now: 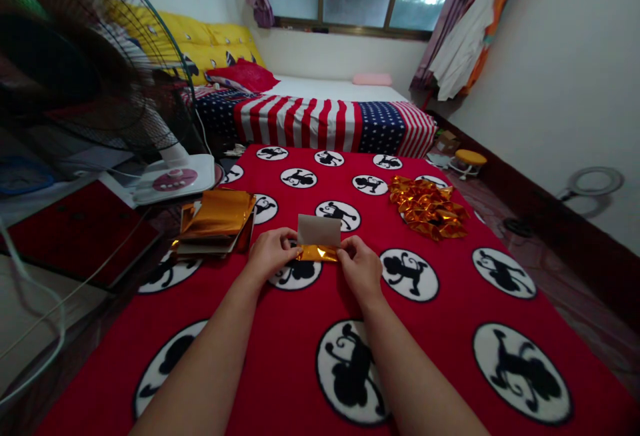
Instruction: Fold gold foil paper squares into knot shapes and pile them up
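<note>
My left hand [273, 251] and my right hand [361, 264] pinch opposite ends of a partly folded sheet of gold foil paper [319, 253]. Its lower part shows shiny gold, while a pale grey backing side [319, 229] stands up behind the fold. The sheet is just above or on a red cloth [295, 329] printed with black monkeys in white circles. To the left of my left hand lies a stack of gold foil sheets [220, 213]. Beyond my right hand, to the right, sits a heap of folded gold foil pieces [427, 206].
A running fan [173, 176] stands at the left beside a dark red box-like surface [80, 229] with white cables. Behind is a bed with a stars-and-stripes cover [310, 123]. A yellow stool [471, 158] stands on the floor at right; clothes [465, 43] hang by the window.
</note>
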A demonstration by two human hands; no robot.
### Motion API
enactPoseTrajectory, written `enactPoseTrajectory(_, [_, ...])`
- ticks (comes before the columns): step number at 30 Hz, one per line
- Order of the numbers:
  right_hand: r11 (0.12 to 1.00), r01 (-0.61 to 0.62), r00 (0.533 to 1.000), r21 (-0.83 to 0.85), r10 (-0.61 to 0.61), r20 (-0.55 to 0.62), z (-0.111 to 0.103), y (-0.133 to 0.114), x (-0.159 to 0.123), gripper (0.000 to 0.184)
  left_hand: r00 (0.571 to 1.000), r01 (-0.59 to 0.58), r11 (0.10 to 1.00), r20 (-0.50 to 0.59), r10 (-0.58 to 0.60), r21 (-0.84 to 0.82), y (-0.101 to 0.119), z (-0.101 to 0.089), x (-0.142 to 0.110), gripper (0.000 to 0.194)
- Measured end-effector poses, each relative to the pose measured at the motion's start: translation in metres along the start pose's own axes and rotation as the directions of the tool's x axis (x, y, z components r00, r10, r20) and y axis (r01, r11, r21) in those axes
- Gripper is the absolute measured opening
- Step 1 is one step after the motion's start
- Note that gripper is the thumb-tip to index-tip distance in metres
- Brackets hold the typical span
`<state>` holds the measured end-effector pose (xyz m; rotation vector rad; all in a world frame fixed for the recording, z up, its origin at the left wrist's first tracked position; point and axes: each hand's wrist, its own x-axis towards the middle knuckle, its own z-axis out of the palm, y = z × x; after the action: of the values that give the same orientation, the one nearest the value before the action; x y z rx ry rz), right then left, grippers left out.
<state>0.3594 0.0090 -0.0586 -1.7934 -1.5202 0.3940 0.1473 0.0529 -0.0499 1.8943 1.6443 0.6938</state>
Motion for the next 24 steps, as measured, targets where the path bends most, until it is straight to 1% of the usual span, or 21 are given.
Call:
enactPoseTrajectory(4, [0.979,0.005,1.0,0.206,-0.006,0.004,0.003,0.004,0.001,0.005,0.999,0.002,1.0,-0.038,-0.003,-0.029,-0.004,0.003,-0.001,0.031])
enactPoseTrajectory(7, [0.912,-0.004,1.0,0.41,0.003,0.004,0.008,0.007,0.004,0.004,0.996,-0.006,0.999,-0.092,0.001,-0.045,-0.006,0.006,-0.001,0.028])
enactPoseTrajectory(9, [0.847,-0.019,1.0,0.531,0.018,0.006,0.01,0.008,0.006,0.006,0.99,-0.053,0.994,-0.136,0.039,-0.099,-0.007,0.008,0.0,0.025])
enactPoseTrajectory(12, [0.758,-0.04,0.999,0.651,0.036,0.02,0.011,0.006,0.008,0.01,0.974,-0.161,0.955,-0.193,0.114,-0.247,-0.005,0.011,0.002,0.026])
enactPoseTrajectory(13, [0.736,-0.049,0.999,0.676,0.04,0.03,0.011,0.005,0.008,0.011,0.976,-0.168,0.932,-0.187,0.112,-0.32,-0.004,0.012,0.002,0.029])
enactPoseTrajectory(14, [0.716,-0.061,0.998,0.695,0.046,0.041,0.01,0.004,0.008,0.012,0.982,-0.151,0.904,-0.162,0.093,-0.4,-0.001,0.012,0.002,0.033])
enactPoseTrajectory(16, [0.685,-0.093,0.996,0.722,0.064,0.067,0.008,0.001,0.007,0.014,0.996,-0.071,0.827,-0.084,0.029,-0.558,0.004,0.013,0.001,0.039])
enactPoseTrajectory(18, [0.664,-0.124,0.992,0.737,0.083,0.092,0.005,-0.001,0.006,0.016,0.999,0.001,0.749,-0.027,-0.025,-0.663,0.01,0.014,0.0,0.044])
enactPoseTrajectory(21, [0.644,-0.15,0.989,0.751,0.096,0.115,0.004,-0.003,0.005,0.017,0.998,0.04,0.674,-0.003,-0.062,-0.738,0.018,0.015,-0.004,0.048])
enactPoseTrajectory(24, [0.628,-0.156,0.988,0.763,0.097,0.122,0.004,-0.004,0.005,0.018,0.997,0.078,0.641,0.043,-0.07,-0.763,0.025,0.014,-0.007,0.052])
